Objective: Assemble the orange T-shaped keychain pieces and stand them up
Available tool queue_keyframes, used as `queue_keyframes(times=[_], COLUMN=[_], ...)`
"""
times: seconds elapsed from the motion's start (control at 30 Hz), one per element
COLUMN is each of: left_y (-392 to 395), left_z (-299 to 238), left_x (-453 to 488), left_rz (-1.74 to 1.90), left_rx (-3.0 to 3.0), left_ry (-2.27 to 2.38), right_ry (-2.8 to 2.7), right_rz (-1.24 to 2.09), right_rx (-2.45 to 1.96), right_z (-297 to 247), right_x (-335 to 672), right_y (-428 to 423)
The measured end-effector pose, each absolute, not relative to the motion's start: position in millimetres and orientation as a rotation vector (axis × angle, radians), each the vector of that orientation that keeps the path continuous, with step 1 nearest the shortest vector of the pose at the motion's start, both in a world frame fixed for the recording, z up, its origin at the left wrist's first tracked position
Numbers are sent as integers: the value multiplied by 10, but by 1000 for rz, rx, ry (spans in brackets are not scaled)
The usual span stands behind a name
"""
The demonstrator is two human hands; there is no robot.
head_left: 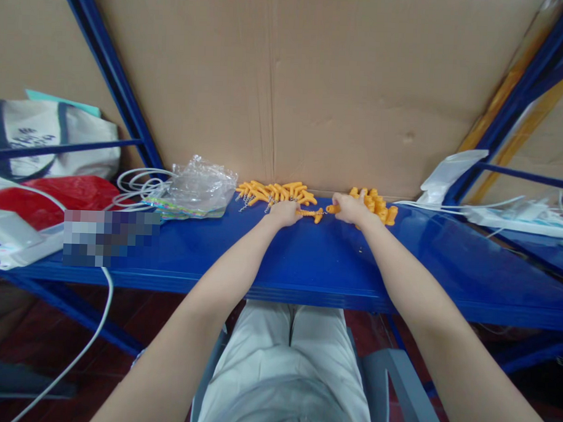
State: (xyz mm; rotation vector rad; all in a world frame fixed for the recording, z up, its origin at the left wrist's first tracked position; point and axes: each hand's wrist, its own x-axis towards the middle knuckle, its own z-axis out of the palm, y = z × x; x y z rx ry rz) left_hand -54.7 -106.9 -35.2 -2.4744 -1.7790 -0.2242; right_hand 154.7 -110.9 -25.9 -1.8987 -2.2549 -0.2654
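My left hand (285, 214) is closed, with an orange-handled corkscrew (318, 216) sticking out from its fingers to the right. The fingers partly hide how the corkscrew is gripped. Just across from it, my right hand (352, 208) pinches a short orange plastic sleeve (332, 209), whose end points left at the corkscrew. A small gap seems to lie between the two pieces. Behind my left hand lies a row of orange-handled corkscrews (275, 191) with bare metal spirals. More orange sleeves (384, 211) are heaped beside and behind my right hand.
Everything lies on a blue metal table (316, 261) against a cardboard wall (341, 90). Clear plastic bags (201, 186), coiled white cable (141, 184) and a red bag (55, 194) are on the left. A white power strip (521, 220) lies right, past a blue post (511, 114).
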Motion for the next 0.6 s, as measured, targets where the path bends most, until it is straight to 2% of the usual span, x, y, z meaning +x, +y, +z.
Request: queue_keyframes(times=[0.43, 0.6], left_y=[-1080, -1127], left_z=[-321, -292], left_x=[-563, -547], left_rz=[-237, -225], left_rx=[-2463, -2485], left_ry=[-1826, -1847], right_ry=[-2364, -2289], right_rz=[-259, -377], right_rx=[-1724, -1833], right_z=[-301, -303], right_x=[1506, 1548], right_y=[-1065, -1084])
